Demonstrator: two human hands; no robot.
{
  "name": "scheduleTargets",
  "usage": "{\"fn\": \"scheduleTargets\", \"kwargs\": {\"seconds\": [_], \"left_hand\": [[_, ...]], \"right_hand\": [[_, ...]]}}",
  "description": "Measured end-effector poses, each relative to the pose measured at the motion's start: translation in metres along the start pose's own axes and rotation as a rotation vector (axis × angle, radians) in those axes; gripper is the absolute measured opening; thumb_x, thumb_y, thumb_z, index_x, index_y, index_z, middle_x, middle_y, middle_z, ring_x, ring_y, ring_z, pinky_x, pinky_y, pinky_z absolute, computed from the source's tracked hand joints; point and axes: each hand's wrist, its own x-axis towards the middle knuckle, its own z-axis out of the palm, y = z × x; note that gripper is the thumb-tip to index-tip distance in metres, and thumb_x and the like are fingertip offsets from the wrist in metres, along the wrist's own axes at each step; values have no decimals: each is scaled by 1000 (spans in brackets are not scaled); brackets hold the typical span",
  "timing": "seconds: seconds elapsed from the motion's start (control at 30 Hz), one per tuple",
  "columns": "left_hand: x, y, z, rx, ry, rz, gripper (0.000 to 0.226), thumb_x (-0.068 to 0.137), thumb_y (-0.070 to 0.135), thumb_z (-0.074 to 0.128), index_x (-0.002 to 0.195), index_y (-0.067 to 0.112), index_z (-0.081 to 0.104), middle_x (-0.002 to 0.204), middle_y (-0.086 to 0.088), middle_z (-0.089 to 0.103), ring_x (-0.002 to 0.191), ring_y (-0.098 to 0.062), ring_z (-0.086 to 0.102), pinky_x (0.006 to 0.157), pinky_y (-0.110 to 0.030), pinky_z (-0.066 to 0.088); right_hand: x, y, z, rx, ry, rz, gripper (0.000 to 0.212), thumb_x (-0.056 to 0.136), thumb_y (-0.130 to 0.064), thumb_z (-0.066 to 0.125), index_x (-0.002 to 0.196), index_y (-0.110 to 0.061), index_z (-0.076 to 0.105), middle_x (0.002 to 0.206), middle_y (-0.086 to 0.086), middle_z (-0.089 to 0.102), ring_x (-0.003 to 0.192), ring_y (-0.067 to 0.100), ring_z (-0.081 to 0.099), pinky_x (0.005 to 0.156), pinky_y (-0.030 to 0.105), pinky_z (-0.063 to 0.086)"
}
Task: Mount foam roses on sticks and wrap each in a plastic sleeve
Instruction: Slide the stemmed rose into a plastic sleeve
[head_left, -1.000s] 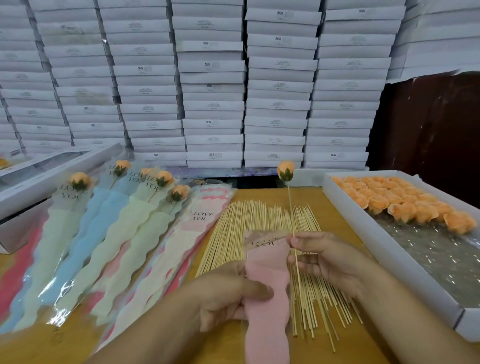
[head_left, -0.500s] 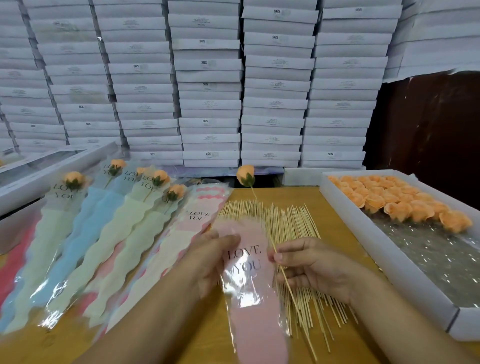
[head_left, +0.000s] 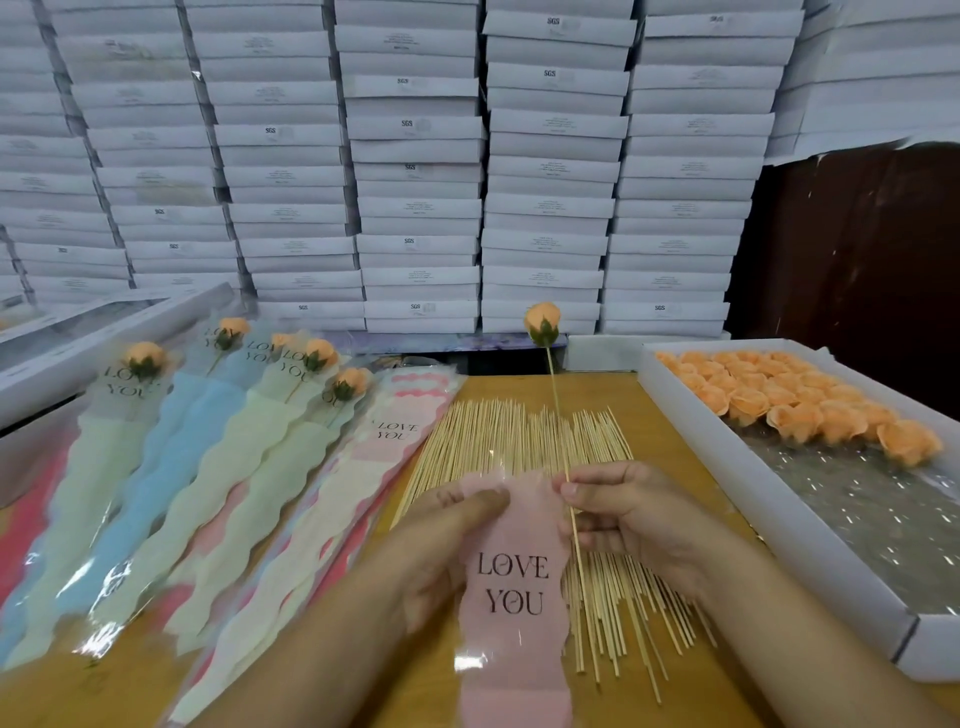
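Lower centre of frame: left hand (head_left: 447, 540) gripping the upper edge of a pink sleeve (head_left: 511, 587), thumb laid across its front, fingers curled behind and out of sight. "LOVE YOU" printed in dark letters on the sleeve face; lower end cut off by the bottom edge of the frame.

Just right of it: right hand (head_left: 631, 519) pinching a thin stick (head_left: 563, 457) between thumb and forefinger, grip narrow, remaining fingers curled loosely beneath. Stick nearly upright, tilted slightly left at the top, orange foam rose (head_left: 543, 322) with green base mounted at its tip, centre of frame. Stick beside the sleeve's right edge; inside the sleeve or only against it, cannot tell.

Under both hands: loose bare sticks (head_left: 519, 436) fanned on the wooden table (head_left: 670, 447), partly covered by hands and sleeve.

Right side: white tray (head_left: 810, 545) with unmounted orange rose heads (head_left: 789, 400) crowded at its far end, shiny film lining the near part; near corner cut off.

Left side: finished wrapped roses (head_left: 218, 415) in pale green and blue sleeves, overlapping; a stack of empty sleeves (head_left: 332, 499) beside them, count hard to make out.

Background: stacked white boxes (head_left: 415, 171), labels too small to read beyond "SGS".
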Motion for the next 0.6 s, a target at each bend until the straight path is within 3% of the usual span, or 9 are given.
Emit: {"fn": "scheduleTargets", "kwargs": {"seconds": [0.1, 0.27, 0.37, 0.47, 0.6], "left_hand": [[1, 1, 2, -18, 58, 58, 14, 94, 21, 67, 98, 10, 76, 99, -20, 75, 86, -33, 70, 90, -57, 56], [4, -2, 2, -108, 64, 100, 17, 84, 21, 73, 98, 14, 79, 105, -23, 74, 91, -36, 71, 94, -61, 54], [9, -7, 0, -139, 85, 112, 21, 83, 10, 76, 103, 9, 77, 106, -24, 74, 102, -43, 70, 95, -63, 52], [8, -7, 0, -155, 100, 122, 31, 74, 0, 80, 103, 7, 74, 100, -24, 75, 96, -42, 72, 88, -57, 58], [6, -7, 0, -97, 105, 153, 44, 67, 0, 83, 107, 10, 72, 92, -16, 78, 77, -28, 76, 62, -33, 60]], "right_hand": [[-1, 1, 3, -31, -40, 0, 22, 82, -7, 75, 103, -1, 74, 85, 16, 76, 71, 21, 74, 55, 23, 58], [-3, -1, 5, -52, -68, 1, 37, 66, -16, 79, 101, -2, 75, 85, 17, 76, 70, 22, 74, 53, 23, 57], [-4, -4, 3, -22, -63, -8, 32, 73, -11, 77, 103, 0, 74, 87, 16, 76, 68, 21, 73, 53, 23, 58], [-4, -5, 1, -2, -52, -19, 25, 83, -5, 72, 108, 1, 72, 99, 13, 77, 69, 20, 74, 54, 22, 58], [-5, -7, 1, -7, -41, -19, 23, 85, -5, 71, 107, 1, 73, 100, 12, 77, 69, 20, 73, 55, 23, 59]]}}
